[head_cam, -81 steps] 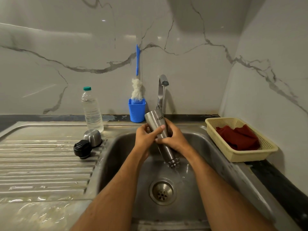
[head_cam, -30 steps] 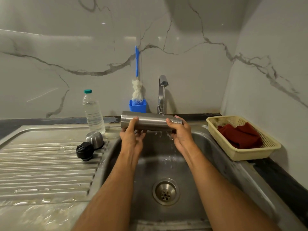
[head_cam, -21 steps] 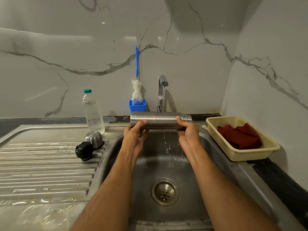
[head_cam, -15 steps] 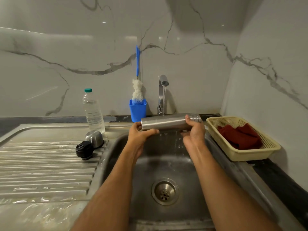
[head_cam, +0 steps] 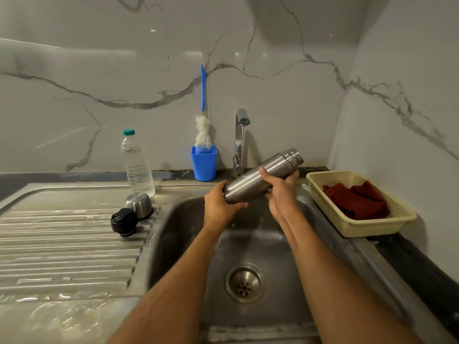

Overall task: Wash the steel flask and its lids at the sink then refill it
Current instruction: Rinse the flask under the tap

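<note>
A ribbed steel draining board (head_cam: 62,247) fills the left of the kitchen counter, wet and streaked. At its inner edge a black lid (head_cam: 124,221) sits just beside a rounded steel cap (head_cam: 139,204), the two close together and near the rim of the sink (head_cam: 330,234). Behind them a clear plastic water bottle (head_cam: 137,165) with a green top stands upright against the marble wall. Further right, a blue cup (head_cam: 204,163) holds a white-headed brush (head_cam: 203,131) with a blue handle. A thin stream runs from the tap (head_cam: 241,135) at the back of the sink. Over the basin, a person holds the steel flask (head_cam: 258,178) tilted, its open threaded neck raised toward the right and its base lower at the left. The left hand (head_cam: 219,207) cups the base, fingers curled under it and thumb on top. The right hand (head_cam: 279,192) wraps around the upper body below the neck. The drain (head_cam: 244,284) lies below the forearms. At the far right, a cream plastic basket (head_cam: 387,227) on the dark counter holds a dark red cloth (head_cam: 355,199).
</note>
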